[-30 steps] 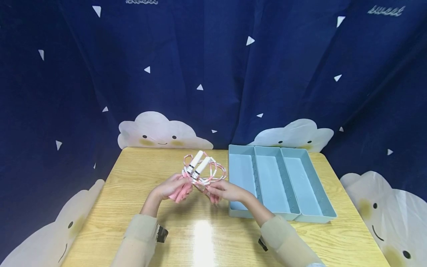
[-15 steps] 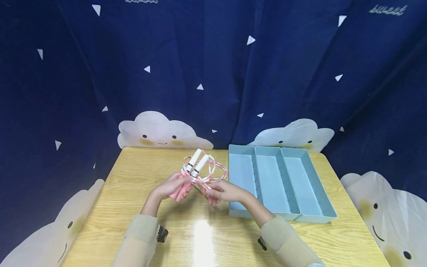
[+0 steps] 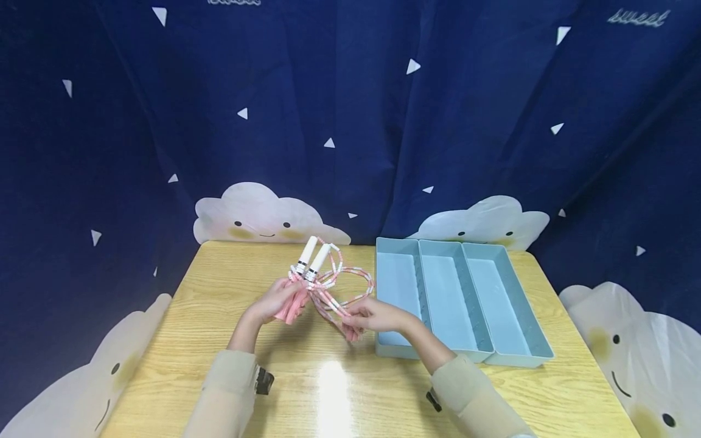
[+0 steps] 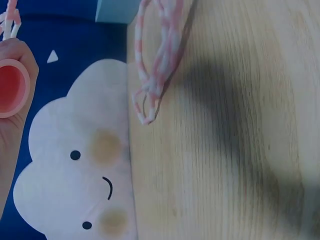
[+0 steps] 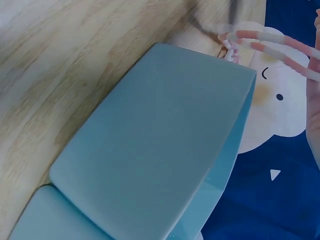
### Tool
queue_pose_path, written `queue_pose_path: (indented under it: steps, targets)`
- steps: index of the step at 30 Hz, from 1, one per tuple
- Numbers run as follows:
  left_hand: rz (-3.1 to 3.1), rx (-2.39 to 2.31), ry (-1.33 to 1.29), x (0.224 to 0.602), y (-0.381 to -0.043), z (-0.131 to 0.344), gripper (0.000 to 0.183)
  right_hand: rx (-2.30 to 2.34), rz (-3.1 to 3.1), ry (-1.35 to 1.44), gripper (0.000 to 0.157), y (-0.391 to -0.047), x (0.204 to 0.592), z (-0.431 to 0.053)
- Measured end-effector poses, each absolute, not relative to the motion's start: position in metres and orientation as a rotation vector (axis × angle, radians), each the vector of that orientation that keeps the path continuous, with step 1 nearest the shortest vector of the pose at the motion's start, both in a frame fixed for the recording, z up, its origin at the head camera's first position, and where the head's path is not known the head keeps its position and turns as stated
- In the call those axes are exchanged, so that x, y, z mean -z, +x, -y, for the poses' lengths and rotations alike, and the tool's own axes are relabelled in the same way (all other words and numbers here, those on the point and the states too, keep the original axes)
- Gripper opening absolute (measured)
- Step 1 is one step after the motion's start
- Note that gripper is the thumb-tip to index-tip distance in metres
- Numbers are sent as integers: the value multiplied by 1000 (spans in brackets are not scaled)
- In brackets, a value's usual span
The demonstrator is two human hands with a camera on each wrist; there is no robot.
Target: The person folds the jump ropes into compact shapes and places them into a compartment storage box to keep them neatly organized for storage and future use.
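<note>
A jump rope with pink-and-white beads point(image 3: 366, 275) is held between both hands over the table. My left hand point(image 3: 274, 302) grips its two handles side by side, white ends point(image 3: 306, 250) pointing up and away, pink parts below. In the left wrist view, one handle's hollow pink end point(image 4: 25, 90) shows at the hand, and beaded strands point(image 4: 159, 60) hang over the wood. My right hand point(image 3: 375, 316) pinches a bundle of the beaded cord in the head view. At the right wrist view's edge, cord strands point(image 5: 280, 42) run to that hand, mostly cut off.
Three long light-blue bins stand side by side on the right of the wooden table point(image 3: 219, 267): a left bin point(image 3: 395, 286), a middle bin point(image 3: 446, 292) and a right bin point(image 3: 495, 292). The right forearm crosses the left bin's near corner. A dark blue curtain point(image 3: 350, 91) hangs behind.
My left hand has moved slightly left and away with the handles. My right hand has shifted slightly right and nearer, and the cord between them is drawn out longer.
</note>
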State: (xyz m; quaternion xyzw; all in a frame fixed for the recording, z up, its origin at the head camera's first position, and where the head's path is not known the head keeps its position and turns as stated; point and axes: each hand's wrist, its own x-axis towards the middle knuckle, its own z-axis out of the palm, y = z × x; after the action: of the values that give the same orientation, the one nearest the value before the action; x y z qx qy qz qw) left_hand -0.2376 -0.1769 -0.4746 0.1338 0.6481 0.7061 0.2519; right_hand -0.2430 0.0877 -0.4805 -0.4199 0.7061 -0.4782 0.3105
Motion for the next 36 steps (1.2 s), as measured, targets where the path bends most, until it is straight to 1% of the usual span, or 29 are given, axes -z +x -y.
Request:
queue_pose_path:
  steps: [9, 18, 23, 27, 36]
  targets:
    - [-1788, -1953, 315, 481, -239, 180, 25, 1335, -1860, -1131, 30, -243, 483, -92]
    - [-1817, -1886, 302, 483, -239, 180, 36, 1404, -1910, -1105, 28, -239, 475, -94]
    - [-1936, -1764, 349, 484, -238, 178, 47, 1285, -2057, -1108, 26, -238, 464, -93]
    - [-2023, -1655, 368, 485, -237, 176, 51, 1156, -2182, -1158, 24, -238, 454, -93]
    - [-2041, -1490, 392, 487, -233, 171, 36, 945, -2376, -1339, 23, -245, 440, -90]
